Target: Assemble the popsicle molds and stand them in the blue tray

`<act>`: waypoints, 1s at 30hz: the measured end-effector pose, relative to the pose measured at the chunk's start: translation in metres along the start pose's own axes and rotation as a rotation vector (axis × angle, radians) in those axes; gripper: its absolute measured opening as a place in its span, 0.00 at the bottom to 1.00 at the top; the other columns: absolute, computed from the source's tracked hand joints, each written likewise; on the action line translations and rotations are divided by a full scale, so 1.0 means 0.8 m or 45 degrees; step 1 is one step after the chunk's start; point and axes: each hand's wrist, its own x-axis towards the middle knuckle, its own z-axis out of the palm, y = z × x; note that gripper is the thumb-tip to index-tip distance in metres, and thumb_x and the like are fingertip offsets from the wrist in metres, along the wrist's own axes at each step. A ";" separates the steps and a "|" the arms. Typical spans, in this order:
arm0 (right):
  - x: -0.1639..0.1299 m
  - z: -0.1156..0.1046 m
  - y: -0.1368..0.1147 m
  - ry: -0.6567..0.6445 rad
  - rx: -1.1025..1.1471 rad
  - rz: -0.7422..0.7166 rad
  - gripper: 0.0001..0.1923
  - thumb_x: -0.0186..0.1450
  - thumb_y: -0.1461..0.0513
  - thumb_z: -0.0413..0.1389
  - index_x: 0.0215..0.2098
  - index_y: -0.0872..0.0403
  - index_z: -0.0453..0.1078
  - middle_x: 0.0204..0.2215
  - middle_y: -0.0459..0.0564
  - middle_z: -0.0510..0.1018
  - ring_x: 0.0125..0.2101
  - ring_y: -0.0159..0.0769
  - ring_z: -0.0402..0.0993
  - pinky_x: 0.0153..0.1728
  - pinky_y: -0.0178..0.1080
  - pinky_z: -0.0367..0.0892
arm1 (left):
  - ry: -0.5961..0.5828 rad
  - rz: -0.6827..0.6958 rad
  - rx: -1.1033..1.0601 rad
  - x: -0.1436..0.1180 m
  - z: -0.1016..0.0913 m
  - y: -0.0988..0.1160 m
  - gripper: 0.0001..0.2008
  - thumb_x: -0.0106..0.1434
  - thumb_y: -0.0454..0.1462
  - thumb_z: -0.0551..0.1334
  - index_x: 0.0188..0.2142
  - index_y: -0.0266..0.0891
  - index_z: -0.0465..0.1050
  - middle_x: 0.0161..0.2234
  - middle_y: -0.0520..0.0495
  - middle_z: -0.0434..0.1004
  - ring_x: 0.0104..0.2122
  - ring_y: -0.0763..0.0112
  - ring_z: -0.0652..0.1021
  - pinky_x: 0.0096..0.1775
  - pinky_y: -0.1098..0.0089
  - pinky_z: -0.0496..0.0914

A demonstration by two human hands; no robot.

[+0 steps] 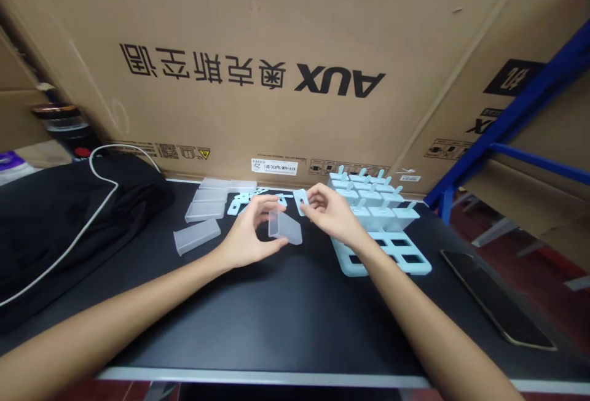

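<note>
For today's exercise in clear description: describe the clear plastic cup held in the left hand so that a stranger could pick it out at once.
Start at the big cardboard box behind the black table. In front of it, left of the pale blue tray, the left hand holds a clear plastic cup. Unlike the similar cups lying flat further left, it is lifted off the table.

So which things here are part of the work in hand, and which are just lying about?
In hand: left hand holding clear mould; right hand pinching blue stick; blue tray; spare moulds; loose sticks.
Lying about: phone; black cloth; white cable; cardboard box.
</note>
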 end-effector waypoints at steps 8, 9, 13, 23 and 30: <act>-0.034 0.014 0.000 -0.118 0.776 0.270 0.17 0.58 0.51 0.64 0.27 0.55 0.69 0.25 0.44 0.71 0.27 0.30 0.69 0.33 0.36 0.68 | 0.008 -0.039 -0.255 0.006 0.031 -0.018 0.38 0.54 0.35 0.72 0.58 0.45 0.51 0.56 0.39 0.69 0.59 0.58 0.71 0.61 0.51 0.64; -0.034 0.014 0.002 -0.117 0.799 0.279 0.17 0.59 0.50 0.63 0.26 0.55 0.70 0.25 0.44 0.71 0.26 0.29 0.67 0.32 0.36 0.67 | -0.022 -0.055 -0.280 0.006 0.034 -0.020 0.38 0.55 0.35 0.71 0.58 0.46 0.50 0.57 0.39 0.67 0.59 0.58 0.71 0.61 0.51 0.65; -0.033 0.017 0.009 -0.119 0.759 0.329 0.20 0.59 0.48 0.62 0.24 0.56 0.70 0.21 0.44 0.69 0.23 0.27 0.62 0.27 0.33 0.61 | -0.175 -0.049 -0.320 0.001 0.037 -0.027 0.39 0.61 0.38 0.68 0.61 0.48 0.42 0.58 0.38 0.65 0.55 0.59 0.74 0.58 0.51 0.67; -0.040 0.050 0.015 -0.025 0.628 0.388 0.25 0.62 0.44 0.58 0.20 0.54 0.61 0.15 0.39 0.60 0.18 0.25 0.52 0.21 0.34 0.48 | -0.449 0.014 0.192 -0.005 0.026 -0.029 0.36 0.70 0.39 0.54 0.68 0.44 0.30 0.58 0.35 0.61 0.56 0.55 0.69 0.59 0.47 0.62; -0.042 0.056 0.004 0.060 0.547 0.396 0.24 0.61 0.45 0.58 0.21 0.52 0.59 0.15 0.39 0.58 0.18 0.26 0.51 0.20 0.34 0.48 | -0.488 0.098 0.288 -0.008 0.027 -0.035 0.34 0.71 0.40 0.52 0.68 0.44 0.31 0.58 0.35 0.57 0.57 0.54 0.66 0.59 0.46 0.60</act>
